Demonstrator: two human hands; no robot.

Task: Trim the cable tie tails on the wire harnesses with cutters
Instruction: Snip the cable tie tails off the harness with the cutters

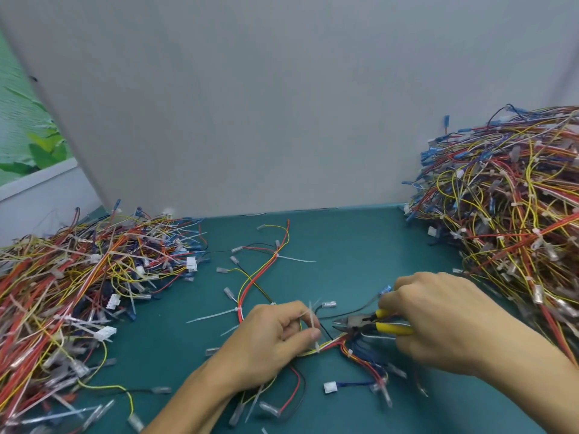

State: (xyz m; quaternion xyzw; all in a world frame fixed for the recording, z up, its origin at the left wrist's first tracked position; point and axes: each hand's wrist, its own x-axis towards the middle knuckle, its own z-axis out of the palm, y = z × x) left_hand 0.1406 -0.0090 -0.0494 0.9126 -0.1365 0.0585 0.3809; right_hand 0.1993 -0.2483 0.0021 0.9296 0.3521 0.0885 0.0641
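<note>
Two hands meet low on the green mat, towards six o'clock, near each other but not touching. Your left hand has its fingers curled, thumb and forefinger pinching a white cable tie tail that stands nearly upright out of the wire harness lying just beside your knuckles. Your right hand, at three o'clock from the left, is wrapped round the yellow handles of the cutters. Their dark nose points towards nine o'clock, at the pinched tail, and stops just short of it. Blur keeps you from telling whether the jaws are parted or closed. The harness is a bundle of red, yellow and blue wires. From under your left hand, red and yellow strands run on towards twelve o'clock across the mat. Two more ties sit on them, a second tail farther off and a third tail at ten o'clock from your left hand. At nine o'clock a low heap of harnesses lies on the mat with many long white tie tails sticking out. At two o'clock a taller heap rises beside the grey panel standing along the far edge of the mat, and its ties show as short white knots.
</note>
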